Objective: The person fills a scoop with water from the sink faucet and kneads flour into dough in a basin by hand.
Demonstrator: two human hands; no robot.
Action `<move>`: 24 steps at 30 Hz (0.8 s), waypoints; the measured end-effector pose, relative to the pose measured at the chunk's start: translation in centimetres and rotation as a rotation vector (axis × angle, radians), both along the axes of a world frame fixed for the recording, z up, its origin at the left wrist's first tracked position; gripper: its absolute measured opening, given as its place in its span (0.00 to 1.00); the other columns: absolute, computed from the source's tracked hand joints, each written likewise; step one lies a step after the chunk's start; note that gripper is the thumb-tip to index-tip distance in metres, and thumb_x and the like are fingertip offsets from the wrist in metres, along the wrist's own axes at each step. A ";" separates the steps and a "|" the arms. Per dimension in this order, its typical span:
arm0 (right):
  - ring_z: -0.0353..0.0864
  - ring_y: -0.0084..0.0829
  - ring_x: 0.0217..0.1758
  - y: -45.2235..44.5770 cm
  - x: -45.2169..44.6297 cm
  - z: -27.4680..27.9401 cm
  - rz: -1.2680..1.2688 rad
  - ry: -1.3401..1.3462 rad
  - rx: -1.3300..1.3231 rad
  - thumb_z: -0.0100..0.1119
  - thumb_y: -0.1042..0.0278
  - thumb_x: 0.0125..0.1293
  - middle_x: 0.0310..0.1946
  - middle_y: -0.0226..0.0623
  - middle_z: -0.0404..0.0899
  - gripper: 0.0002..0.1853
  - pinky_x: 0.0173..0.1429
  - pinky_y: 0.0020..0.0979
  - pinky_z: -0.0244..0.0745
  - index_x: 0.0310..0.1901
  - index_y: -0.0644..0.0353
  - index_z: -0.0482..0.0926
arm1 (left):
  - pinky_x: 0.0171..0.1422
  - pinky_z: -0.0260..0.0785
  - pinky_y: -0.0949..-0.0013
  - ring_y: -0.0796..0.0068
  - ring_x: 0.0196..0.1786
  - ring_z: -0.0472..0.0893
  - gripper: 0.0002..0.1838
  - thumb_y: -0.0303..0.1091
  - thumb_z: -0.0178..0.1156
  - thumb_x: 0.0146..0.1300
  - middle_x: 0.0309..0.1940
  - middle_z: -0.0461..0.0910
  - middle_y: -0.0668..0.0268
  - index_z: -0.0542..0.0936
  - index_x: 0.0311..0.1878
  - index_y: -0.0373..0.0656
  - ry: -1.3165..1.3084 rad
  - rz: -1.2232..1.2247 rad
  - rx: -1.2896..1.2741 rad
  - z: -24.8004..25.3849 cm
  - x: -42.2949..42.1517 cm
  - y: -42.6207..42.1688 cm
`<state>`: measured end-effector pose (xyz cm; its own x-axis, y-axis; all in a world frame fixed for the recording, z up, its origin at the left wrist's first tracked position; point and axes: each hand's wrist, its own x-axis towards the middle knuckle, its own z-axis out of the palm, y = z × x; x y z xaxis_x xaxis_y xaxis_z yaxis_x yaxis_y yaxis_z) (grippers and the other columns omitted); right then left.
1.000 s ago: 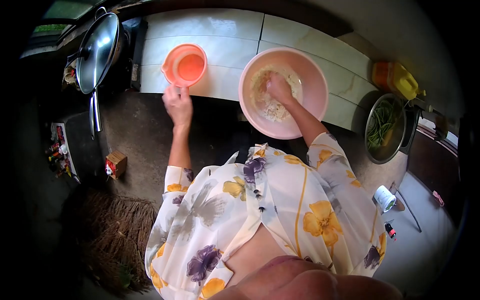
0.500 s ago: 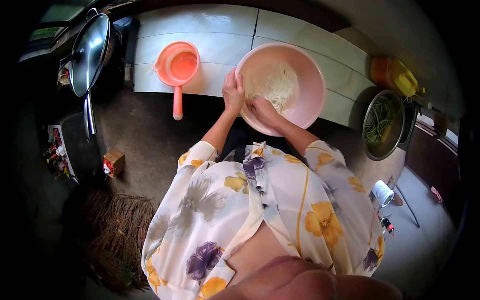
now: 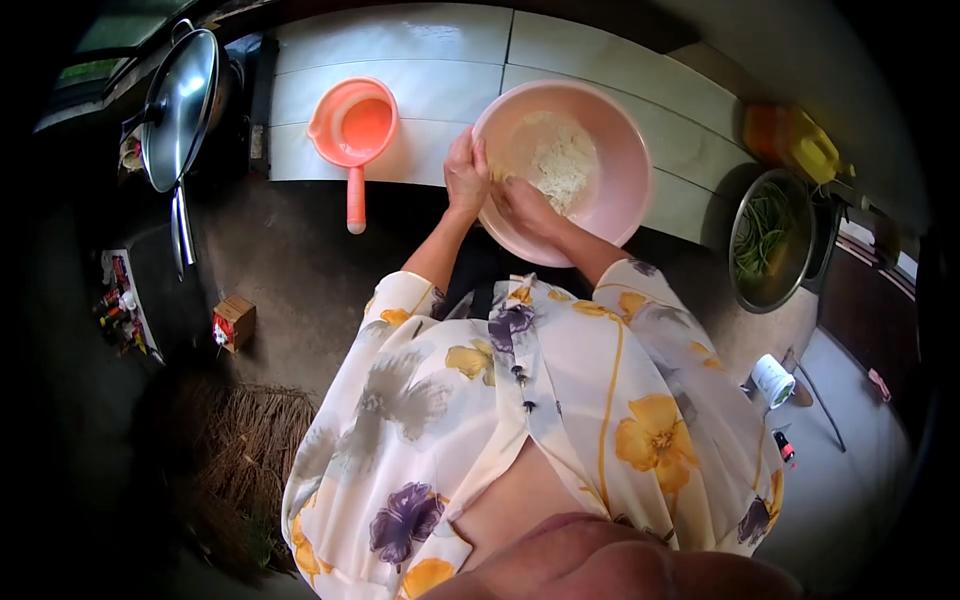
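Observation:
A pink plastic basin point(image 3: 625, 200) stands on the tiled counter's front part, with white, clumpy flour point(image 3: 563, 168) lying in it. My left hand point(image 3: 466, 175) is closed on the basin's left rim. Inside the basin, against its left wall, my right hand point(image 3: 528, 206) is curled with its fingers pointing down and left beside the flour. Those fingertips are partly hidden, and what lies between them does not show clearly. Left of the basin sits an orange-pink dipper point(image 3: 352, 125) holding some liquid, its handle jutting past the counter edge.
At the far left is a wok with a glass lid point(image 3: 182, 105). A metal bowl of green beans point(image 3: 765, 235) stands at the right, with a yellow jug point(image 3: 812, 155) behind it. A small cardboard box point(image 3: 235, 322) and dry brushwood point(image 3: 250, 440) lie on the floor at left.
My right hand has shifted slightly left and up along the basin's inner wall. My left hand keeps its hold on the rim. The view has moved a little.

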<state>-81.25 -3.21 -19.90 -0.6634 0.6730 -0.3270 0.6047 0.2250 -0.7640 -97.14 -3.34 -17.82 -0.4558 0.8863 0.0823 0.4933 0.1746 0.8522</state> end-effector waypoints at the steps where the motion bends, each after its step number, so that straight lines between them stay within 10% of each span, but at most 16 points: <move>1: 0.82 0.57 0.47 -0.5 2.1 1.1 -0.006 -0.009 -0.001 0.54 0.73 0.65 0.38 0.58 0.82 0.09 0.48 0.49 0.77 0.43 0.65 0.81 | 0.54 0.76 0.57 0.49 0.49 0.85 0.18 0.32 0.58 0.74 0.49 0.83 0.46 0.78 0.62 0.34 -0.009 -0.006 -0.001 0.0 0.3 -0.2; 4: 0.81 0.58 0.48 -0.2 5.0 2.3 0.283 -0.092 0.079 0.55 0.73 0.64 0.38 0.58 0.82 0.10 0.52 0.50 0.76 0.44 0.66 0.81 | 0.51 0.74 0.51 0.42 0.47 0.82 0.16 0.31 0.57 0.73 0.45 0.82 0.45 0.79 0.59 0.36 -0.107 0.031 0.012 -0.2 0.1 0.3; 6: 0.81 0.57 0.50 -0.8 5.2 2.0 0.311 -0.175 -0.115 0.57 0.70 0.63 0.40 0.58 0.82 0.12 0.56 0.50 0.75 0.45 0.66 0.81 | 0.51 0.77 0.62 0.59 0.47 0.86 0.18 0.32 0.59 0.74 0.47 0.84 0.49 0.79 0.62 0.33 -0.083 0.039 0.002 -0.5 0.0 -0.1; 11: 0.84 0.46 0.32 3.5 -3.7 -2.6 -0.470 0.169 -0.478 0.50 0.67 0.70 0.28 0.51 0.82 0.13 0.39 0.45 0.77 0.38 0.70 0.78 | 0.51 0.76 0.61 0.56 0.46 0.86 0.19 0.34 0.60 0.73 0.44 0.84 0.47 0.79 0.60 0.31 -0.043 -0.013 0.001 0.1 0.1 0.4; 15: 0.82 0.33 0.31 -0.9 0.3 -2.3 -0.151 0.077 -0.351 0.51 0.65 0.71 0.29 0.45 0.84 0.12 0.40 0.39 0.75 0.38 0.67 0.79 | 0.52 0.76 0.59 0.53 0.45 0.85 0.18 0.35 0.59 0.74 0.44 0.84 0.47 0.80 0.60 0.33 0.010 0.007 0.042 0.0 0.2 0.4; 20: 0.85 0.45 0.40 -1.0 2.1 -2.8 0.103 -0.089 -0.469 0.53 0.60 0.69 0.36 0.51 0.85 0.16 0.47 0.42 0.78 0.45 0.63 0.82 | 0.51 0.76 0.58 0.51 0.46 0.85 0.16 0.33 0.60 0.73 0.46 0.84 0.48 0.81 0.58 0.35 -0.055 0.012 -0.024 1.0 1.3 -0.1; 24: 0.85 0.45 0.37 5.6 -4.0 -2.9 -0.343 0.184 -0.339 0.52 0.62 0.66 0.36 0.53 0.85 0.17 0.47 0.46 0.78 0.43 0.69 0.81 | 0.50 0.76 0.58 0.50 0.46 0.85 0.16 0.33 0.60 0.73 0.45 0.84 0.50 0.80 0.59 0.37 0.013 -0.036 0.006 1.2 0.6 0.5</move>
<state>-85.26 2.39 -22.84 -0.4897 0.7387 -0.4631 0.4494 -0.2414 -0.8601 -96.57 -2.84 -16.61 -0.4228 0.9014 0.0932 0.5104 0.1519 0.8464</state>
